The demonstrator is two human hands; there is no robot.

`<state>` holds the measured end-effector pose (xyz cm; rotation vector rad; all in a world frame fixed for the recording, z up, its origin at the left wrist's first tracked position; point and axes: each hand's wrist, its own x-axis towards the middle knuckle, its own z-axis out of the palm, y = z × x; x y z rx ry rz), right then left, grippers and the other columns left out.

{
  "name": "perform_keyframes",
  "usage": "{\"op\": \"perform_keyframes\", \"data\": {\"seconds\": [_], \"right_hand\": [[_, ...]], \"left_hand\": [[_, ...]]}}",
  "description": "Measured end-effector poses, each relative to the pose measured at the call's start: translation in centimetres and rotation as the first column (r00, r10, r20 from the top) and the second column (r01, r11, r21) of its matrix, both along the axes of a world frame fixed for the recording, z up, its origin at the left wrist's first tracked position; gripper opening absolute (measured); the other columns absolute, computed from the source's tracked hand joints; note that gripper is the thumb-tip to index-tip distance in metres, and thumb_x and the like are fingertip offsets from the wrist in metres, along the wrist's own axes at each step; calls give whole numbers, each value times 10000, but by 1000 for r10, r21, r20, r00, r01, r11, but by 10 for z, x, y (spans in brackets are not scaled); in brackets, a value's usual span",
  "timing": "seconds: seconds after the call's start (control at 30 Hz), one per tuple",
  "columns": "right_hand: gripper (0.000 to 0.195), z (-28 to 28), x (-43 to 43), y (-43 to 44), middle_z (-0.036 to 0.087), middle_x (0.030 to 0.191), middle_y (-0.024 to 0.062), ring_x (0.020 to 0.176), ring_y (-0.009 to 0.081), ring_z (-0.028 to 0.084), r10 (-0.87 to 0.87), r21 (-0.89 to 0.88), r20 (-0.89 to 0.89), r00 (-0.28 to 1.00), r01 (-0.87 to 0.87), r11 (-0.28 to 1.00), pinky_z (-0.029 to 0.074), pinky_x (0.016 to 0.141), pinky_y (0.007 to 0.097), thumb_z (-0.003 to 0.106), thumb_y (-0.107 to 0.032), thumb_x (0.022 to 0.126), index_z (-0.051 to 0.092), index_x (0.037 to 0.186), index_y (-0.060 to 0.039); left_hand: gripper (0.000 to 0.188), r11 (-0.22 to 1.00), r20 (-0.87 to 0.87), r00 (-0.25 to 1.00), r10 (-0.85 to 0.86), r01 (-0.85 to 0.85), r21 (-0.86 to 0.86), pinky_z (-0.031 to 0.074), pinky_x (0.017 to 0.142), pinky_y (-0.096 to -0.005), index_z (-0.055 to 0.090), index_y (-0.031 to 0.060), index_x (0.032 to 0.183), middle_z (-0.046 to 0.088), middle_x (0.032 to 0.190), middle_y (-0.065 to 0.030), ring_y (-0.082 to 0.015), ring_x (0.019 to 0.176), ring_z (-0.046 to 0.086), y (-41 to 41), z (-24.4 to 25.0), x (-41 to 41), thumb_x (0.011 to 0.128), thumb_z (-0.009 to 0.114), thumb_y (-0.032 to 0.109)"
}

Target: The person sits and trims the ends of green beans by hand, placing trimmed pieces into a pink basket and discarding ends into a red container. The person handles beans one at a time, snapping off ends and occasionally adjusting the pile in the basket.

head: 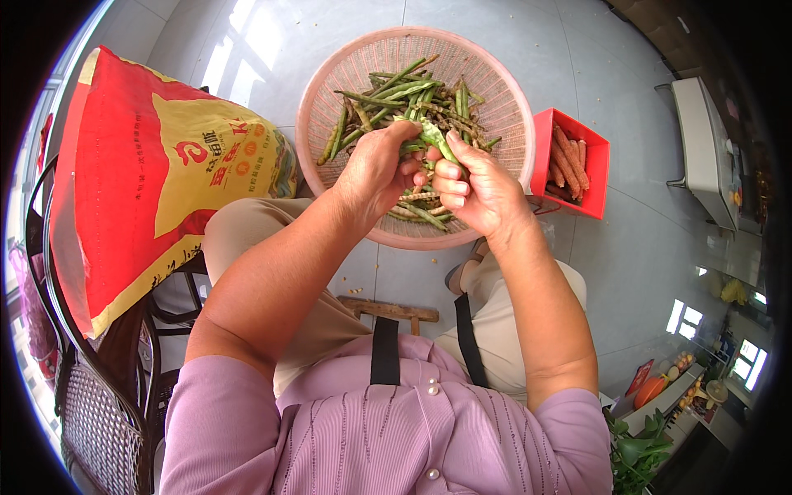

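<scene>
Between my two hands is a green bean pod (437, 137), split open so that its pale inside shows. My left hand (388, 162) pinches the pod's far end between thumb and fingers. Around the near end, my right hand (475, 179) has its fingers curled, thumb on top. Both hands are above a round pink plastic basket (508, 102). Inside it lies a heap of bean pods (405, 86), some green, others brown and dry. My forearms and hands hide part of the heap.
A red box (595, 179) of dried corn cobs (568, 162) stands right of the basket. To the left, a large red and yellow printed sack (124, 185) rests by a woven chair (102, 421). Below the basket is a wooden stool (396, 309). Scattered kernels dot the tiled floor (631, 247).
</scene>
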<state>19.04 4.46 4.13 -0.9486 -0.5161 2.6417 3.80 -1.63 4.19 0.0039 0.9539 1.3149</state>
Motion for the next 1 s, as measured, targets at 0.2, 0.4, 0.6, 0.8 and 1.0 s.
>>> {"op": "perform_keyframes", "data": {"seconds": [0.2, 0.4, 0.6, 0.8, 1.0], "right_hand": [[190, 9, 4, 2, 604, 723, 20, 550, 76, 574, 12, 352, 142, 990, -61, 934, 487, 445, 218, 533, -208, 974, 586, 956, -26], [174, 19, 1, 0, 586, 675, 40, 456, 81, 537, -64, 560, 318, 946, -133, 817, 466, 365, 224, 563, -182, 951, 572, 917, -11], [145, 20, 2, -2, 581, 652, 43, 443, 76, 525, -100, 654, 394, 914, -202, 729, 456, 350, 223, 610, -152, 922, 566, 910, -14], [131, 16, 2, -3, 588, 653, 44, 451, 77, 535, -110, 655, 357, 928, -165, 737, 461, 354, 221, 624, -130, 910, 554, 904, -19], [125, 16, 1, -6, 595, 655, 43, 457, 79, 546, -103, 600, 327, 939, -122, 791, 465, 357, 219, 633, -122, 904, 548, 895, -31]], "left_hand": [[141, 999, -75, 997, 32, -31, 11, 396, 485, -259, 536, 7, 961, 550, 803, -52, -105, 590, 457, 1, 9, -4, 924, 554, 143], [129, 986, -168, 980, -108, 127, 107, 446, 481, -240, 608, -11, 889, 574, 783, -44, -104, 602, 524, -2, 1, -3, 897, 603, 118], [111, 986, -165, 980, -107, 127, 111, 451, 481, -246, 607, -19, 876, 567, 755, -40, -99, 594, 518, -2, -3, -1, 887, 607, 91], [83, 986, -119, 988, -102, 116, 119, 440, 481, -262, 597, -21, 841, 536, 726, -42, -104, 568, 477, -2, -2, -1, 866, 609, 57], [58, 992, -86, 993, -77, 85, 90, 415, 487, -289, 584, -17, 793, 515, 708, -50, -115, 552, 434, -4, 2, 0, 839, 582, 19]]}}
